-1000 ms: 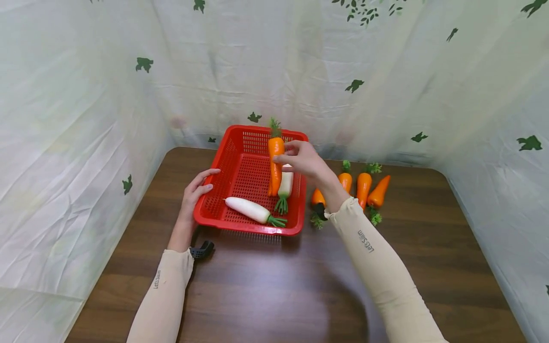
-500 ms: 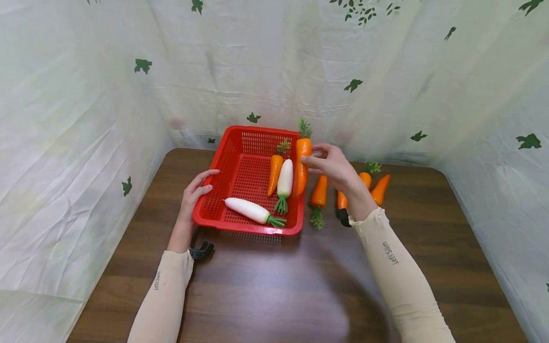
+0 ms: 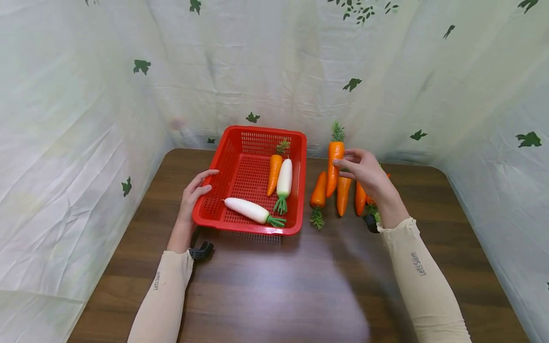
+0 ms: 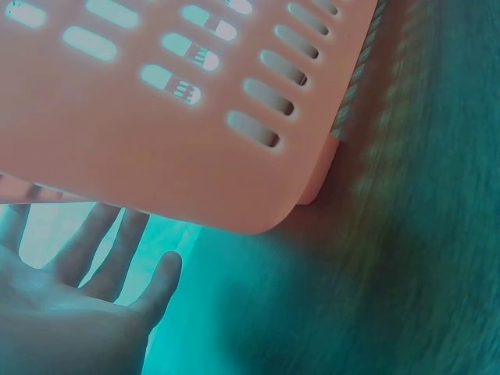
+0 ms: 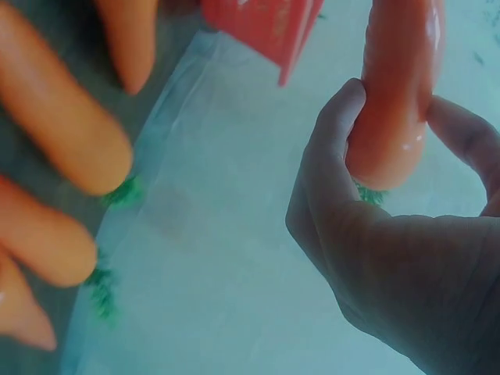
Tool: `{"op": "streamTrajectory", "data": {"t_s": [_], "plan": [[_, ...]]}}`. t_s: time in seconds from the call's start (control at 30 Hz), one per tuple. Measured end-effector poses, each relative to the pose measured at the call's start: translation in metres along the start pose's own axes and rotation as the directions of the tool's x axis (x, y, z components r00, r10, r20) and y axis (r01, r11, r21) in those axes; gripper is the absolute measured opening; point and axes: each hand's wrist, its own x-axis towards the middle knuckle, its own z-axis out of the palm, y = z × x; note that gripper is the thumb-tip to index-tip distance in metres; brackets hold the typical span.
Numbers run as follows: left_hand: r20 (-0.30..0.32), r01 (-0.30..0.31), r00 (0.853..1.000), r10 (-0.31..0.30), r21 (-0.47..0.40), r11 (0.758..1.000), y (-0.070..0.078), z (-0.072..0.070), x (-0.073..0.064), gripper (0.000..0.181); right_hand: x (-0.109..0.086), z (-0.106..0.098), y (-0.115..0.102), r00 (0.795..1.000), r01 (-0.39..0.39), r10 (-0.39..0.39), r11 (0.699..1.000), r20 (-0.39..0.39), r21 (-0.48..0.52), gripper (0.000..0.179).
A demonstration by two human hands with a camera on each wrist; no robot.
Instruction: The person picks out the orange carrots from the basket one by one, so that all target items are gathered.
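Note:
My right hand (image 3: 362, 169) pinches an orange carrot (image 3: 333, 169) between thumb and fingers. The carrot stands nearly upright, leafy top up, to the right of the red plastic basket (image 3: 249, 227). In the right wrist view, thumb and fingers press on opposite sides of the carrot (image 5: 398, 101). My left hand (image 3: 190, 197) rests at the basket's left rim, fingers fairly straight; in the left wrist view its fingers (image 4: 117, 250) reach partly behind the basket wall. Inside the basket lie a carrot (image 3: 274, 174), a white radish (image 3: 285, 178) beside it, and another white radish (image 3: 246, 208) near the front.
Right of the basket, several carrots lie on the wooden table (image 3: 266, 286), among them one carrot (image 3: 319, 190) with its leaves toward the front and another carrot (image 3: 342, 195) partly behind the held one. A pale curtain (image 3: 274, 71) with green prints surrounds the table.
My right hand has carried the carrot from over the basket to the right, past its rim, to above the carrots on the table. My left hand has stayed at the basket's left rim.

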Motion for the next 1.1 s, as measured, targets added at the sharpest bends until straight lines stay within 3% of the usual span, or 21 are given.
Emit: {"op": "streamTrajectory", "data": {"t_s": [0.4,0.77,1.1], "plan": [[-0.009,0.028,1.000,-0.028,0.001,1.000,0.003,0.001,-0.004,0.046,-0.006,-0.043,0.032,0.996,-0.050,0.044,0.996,-0.083,-0.074,0.076],[-0.008,0.026,1.000,-0.026,-0.002,1.000,0.002,0.001,-0.002,0.045,-0.012,-0.084,0.056,0.986,-0.054,0.047,0.998,-0.162,-0.040,0.075],[0.009,0.013,1.000,-0.013,-0.007,1.000,0.001,-0.001,0.000,0.045,-0.014,-0.118,0.082,0.966,-0.132,0.118,0.990,-0.229,-0.048,0.080]]}}
